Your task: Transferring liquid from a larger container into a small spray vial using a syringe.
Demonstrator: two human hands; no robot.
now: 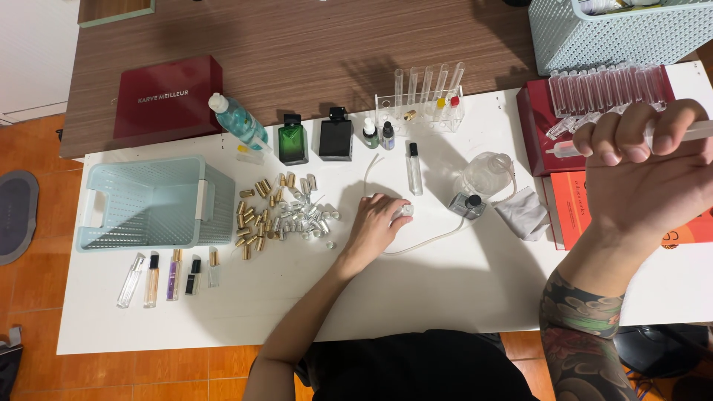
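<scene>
My left hand (377, 224) rests on the white table (460, 282), fingers closed around a small clear bottle (405, 211) that a thin white tube (427, 242) runs to. My right hand (645, 171) is raised close to the camera, gripping a clear plastic syringe (572, 148) held sideways. A small square bottle with a black cap (468, 204) stands between the hands, next to a clear glass flask (486, 174) and a crumpled white cloth (523, 214).
A pale green basket (152, 204) sits at left, beside a heap of gold and silver caps (278, 215). Several slim vials (171, 276) lie below it. Green (292, 141) and black (336, 137) bottles, a test-tube rack (423, 100), red boxes and an orange book (572, 208) line the back and right.
</scene>
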